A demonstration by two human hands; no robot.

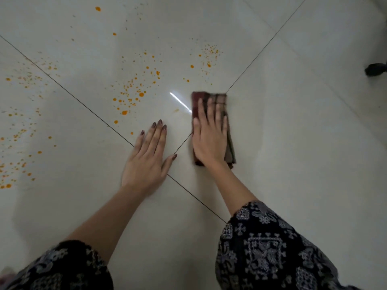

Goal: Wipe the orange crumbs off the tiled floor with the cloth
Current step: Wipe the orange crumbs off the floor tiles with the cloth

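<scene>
A folded dark red and brown checked cloth [217,101] lies flat on the pale tiled floor [293,143]. My right hand [209,139] presses flat on top of it, fingers stretched forward. My left hand [148,160] rests flat on the floor just left of the cloth, fingers apart, holding nothing. Orange crumbs [134,91] are scattered ahead and to the left of both hands, with another patch [209,57] beyond the cloth and more crumbs [18,155] at the far left edge.
Dark grout lines [83,105] cross under my hands. A dark object [376,69] sits at the right edge. A bright light reflection [180,102] shows on the tile left of the cloth. My patterned dark sleeves [272,248] fill the bottom.
</scene>
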